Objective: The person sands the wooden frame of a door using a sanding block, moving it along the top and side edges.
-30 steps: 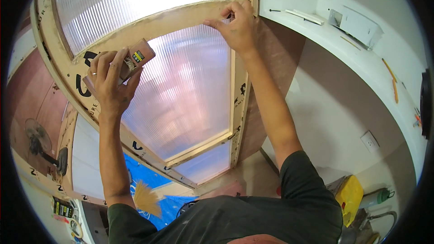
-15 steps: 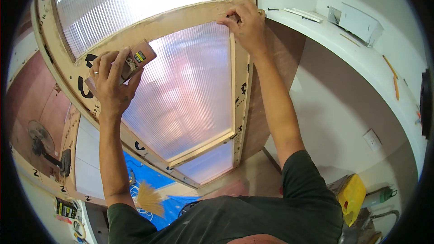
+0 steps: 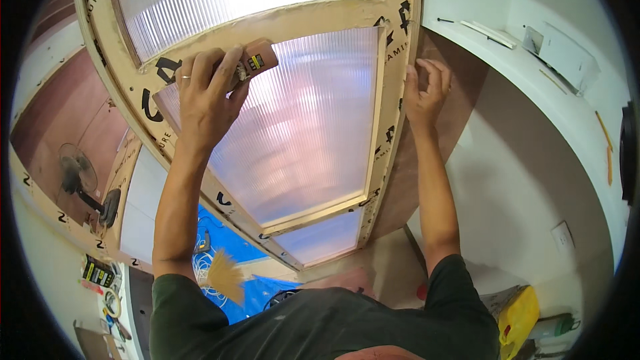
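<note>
A wooden door-like frame (image 3: pixel 293 27) with black markings holds ribbed translucent panels (image 3: pixel 300 127). My left hand (image 3: pixel 208 93) is closed round a brown block (image 3: pixel 262 58) with a black-and-yellow label. It holds the block over the upper left part of the middle panel, just below the crossbar. My fingers hide part of the block, and whether it touches the frame I cannot tell. By the frame's right upright (image 3: pixel 393 100), my right hand (image 3: pixel 430 93) is raised with its fingers loosely bent and apart. Nothing shows in it.
A white shelf (image 3: pixel 533 60) curves along the right wall, bearing a white box-like piece (image 3: pixel 567 57) and pencils (image 3: pixel 608 160). A black fan (image 3: pixel 83 180) stands at left. Below are a straw broom (image 3: pixel 225 277), blue sheeting (image 3: pixel 250 300) and a yellow bag (image 3: pixel 519 317).
My right hand has left the crossbar's right end and come down to the right, outside the frame's edge. The view has shifted; my left hand still holds the block near the crossbar.
</note>
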